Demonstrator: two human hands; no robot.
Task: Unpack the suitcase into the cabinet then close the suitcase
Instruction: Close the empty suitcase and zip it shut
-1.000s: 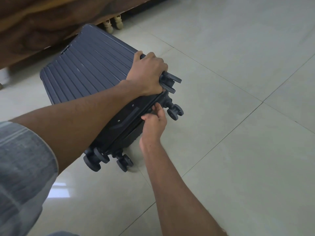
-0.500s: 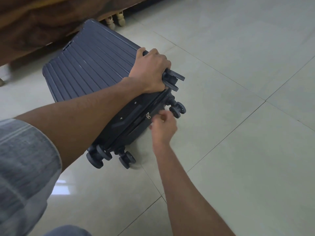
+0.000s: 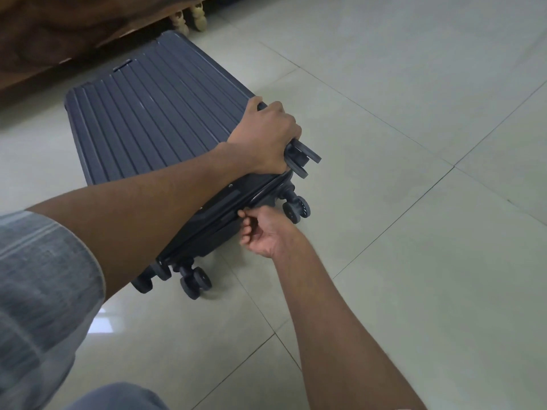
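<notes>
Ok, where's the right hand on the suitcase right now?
In the head view, the right hand is low at the suitcase's wheel end, pinching at the zipper seam between the two wheel pairs, below the left hand.

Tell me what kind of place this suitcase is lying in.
Probably a room in a home, perhaps a bedroom: the suitcase lies on a glossy tiled floor beside dark wooden furniture with pale turned legs.

One suitcase; two hands, left hand and right hand. Caster assemblies: one under the left hand, one beside the right, apparently two nearer the elbow.
</notes>
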